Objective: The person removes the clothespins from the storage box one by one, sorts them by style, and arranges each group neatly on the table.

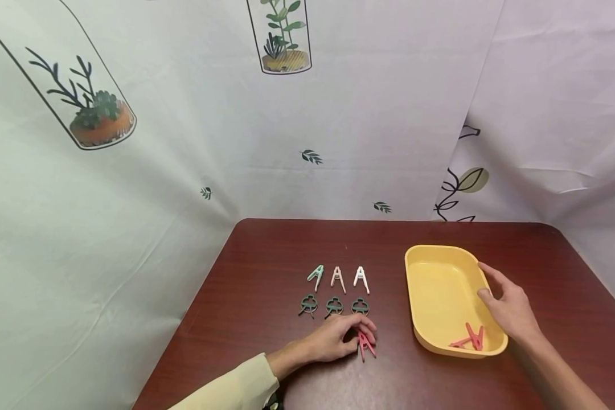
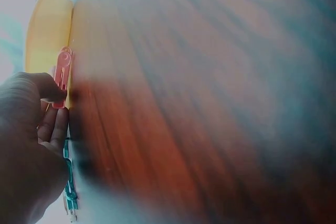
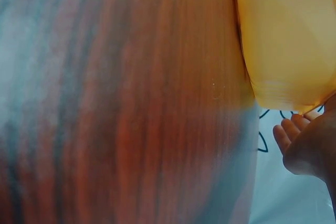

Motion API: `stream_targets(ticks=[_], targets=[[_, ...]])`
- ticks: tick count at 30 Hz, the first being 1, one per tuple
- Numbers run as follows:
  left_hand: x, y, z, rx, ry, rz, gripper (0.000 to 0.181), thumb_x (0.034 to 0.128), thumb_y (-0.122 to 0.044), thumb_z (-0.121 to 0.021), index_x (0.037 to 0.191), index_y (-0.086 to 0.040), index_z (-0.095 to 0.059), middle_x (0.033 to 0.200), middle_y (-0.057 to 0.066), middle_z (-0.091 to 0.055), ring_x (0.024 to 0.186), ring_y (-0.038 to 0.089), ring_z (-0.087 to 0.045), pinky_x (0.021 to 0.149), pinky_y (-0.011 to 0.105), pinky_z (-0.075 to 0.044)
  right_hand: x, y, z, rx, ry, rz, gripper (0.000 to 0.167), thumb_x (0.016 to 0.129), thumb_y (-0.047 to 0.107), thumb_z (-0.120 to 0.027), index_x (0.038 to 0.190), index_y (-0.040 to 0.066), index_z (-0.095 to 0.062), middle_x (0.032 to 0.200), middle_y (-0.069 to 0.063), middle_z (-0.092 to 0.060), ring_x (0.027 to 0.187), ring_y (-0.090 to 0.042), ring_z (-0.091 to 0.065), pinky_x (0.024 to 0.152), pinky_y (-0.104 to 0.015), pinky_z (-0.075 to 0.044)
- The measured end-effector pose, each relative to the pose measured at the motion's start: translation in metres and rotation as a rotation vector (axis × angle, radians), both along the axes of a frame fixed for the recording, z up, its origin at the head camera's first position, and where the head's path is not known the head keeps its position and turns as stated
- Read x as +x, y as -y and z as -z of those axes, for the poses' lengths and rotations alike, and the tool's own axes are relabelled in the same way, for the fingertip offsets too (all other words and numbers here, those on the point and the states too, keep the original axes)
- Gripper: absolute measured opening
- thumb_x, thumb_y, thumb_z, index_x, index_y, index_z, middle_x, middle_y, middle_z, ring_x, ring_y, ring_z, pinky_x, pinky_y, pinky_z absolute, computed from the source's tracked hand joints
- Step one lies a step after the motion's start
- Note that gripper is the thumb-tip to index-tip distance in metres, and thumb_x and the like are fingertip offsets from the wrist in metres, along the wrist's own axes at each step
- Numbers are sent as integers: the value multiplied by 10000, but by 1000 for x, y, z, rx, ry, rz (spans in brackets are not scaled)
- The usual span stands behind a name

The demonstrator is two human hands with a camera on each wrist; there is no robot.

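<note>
My left hand [image 1: 334, 340] pinches a pinkish-red clothespin [image 1: 361, 340] between thumb and fingers, low over the table. Its side shows in the left wrist view, with the thumb on its near end. The right hand [image 1: 513, 312] holds the right side of a yellow tray [image 1: 410, 296], the thumb over its rim and the fingers along the outer wall. Inside the tray's near end lie red clothespins [image 1: 475, 337], partly overlapping. Just beyond the left hand sit three dark green round clips [image 1: 334, 306], the nearest parts partly hidden by that hand.
Behind the round clips stands a row of clothespins: mint green [image 1: 316, 276], pale pink [image 1: 337, 278] and white [image 1: 361, 278]. All rest on a dark reddish-brown table [image 1: 266, 256]. A white printed cloth [image 1: 389, 125] hangs along the table's back and sides.
</note>
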State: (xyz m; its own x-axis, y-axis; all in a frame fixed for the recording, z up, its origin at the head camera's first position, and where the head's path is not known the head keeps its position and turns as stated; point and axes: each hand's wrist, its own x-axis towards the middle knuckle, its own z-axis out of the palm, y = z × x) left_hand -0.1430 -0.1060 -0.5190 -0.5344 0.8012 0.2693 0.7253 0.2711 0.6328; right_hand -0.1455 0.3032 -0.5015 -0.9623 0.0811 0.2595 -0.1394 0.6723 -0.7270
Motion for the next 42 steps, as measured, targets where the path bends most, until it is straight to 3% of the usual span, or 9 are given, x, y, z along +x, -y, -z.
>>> stream_targets(ticks=[7,19,25,30,35,40,42], targets=[[0,-1,-1,-13,-40,4,375,946,112,-647,1256,-100,-641,1071,-73,-791,1077,-89,-648,940,123,-477,0,-1,-1,3,1,4,558,1030,48,-604,1565,-20,-462,1285,-389,-590,654,-65,-575,529,-219,-500],[0,-1,-1,-24,-10,11,420,934,141,-614,1265,-115,-643,1083,-88,-789,1021,-120,-645,904,105,-479,1,0,-2,-11,-18,-2,553,1023,35,-604,1556,-28,-470,1251,-390,-613,651,-90,-614,523,-218,-521],[-1,-1,-4,51,20,14,502,873,214,-538,1257,-93,-640,1111,-30,-792,1033,-26,-692,882,147,-531,1,1,-2,-7,-15,-6,552,1029,43,-606,1560,-22,-470,1272,-392,-612,661,-90,-612,528,-217,-516],[-4,-2,-16,187,144,35,595,829,277,-452,1296,-54,-616,1192,90,-772,1149,160,-725,849,262,-580,1,1,-1,-7,-11,-9,557,1027,40,-609,1562,-24,-465,1291,-398,-602,667,-90,-612,533,-217,-518],[-11,-8,-32,241,183,13,586,878,232,-483,1358,-82,-608,1291,57,-738,1258,149,-666,935,381,-568,1,1,-1,-6,-9,-4,558,1025,39,-608,1561,-24,-467,1292,-394,-602,662,-97,-613,532,-217,-515],[-19,-21,-48,262,217,24,535,964,176,-497,1418,-90,-596,1343,64,-720,1282,161,-654,777,228,-507,1,1,-1,-9,-9,-5,557,1027,41,-601,1563,-21,-464,1294,-394,-601,652,-102,-613,527,-222,-515],[-21,-29,-53,276,249,32,506,1006,155,-494,1440,-88,-588,1355,76,-714,1291,165,-651,782,204,-493,1,2,-1,-13,-11,-6,556,1027,39,-596,1565,-16,-466,1280,-389,-606,633,-101,-613,520,-228,-515]])
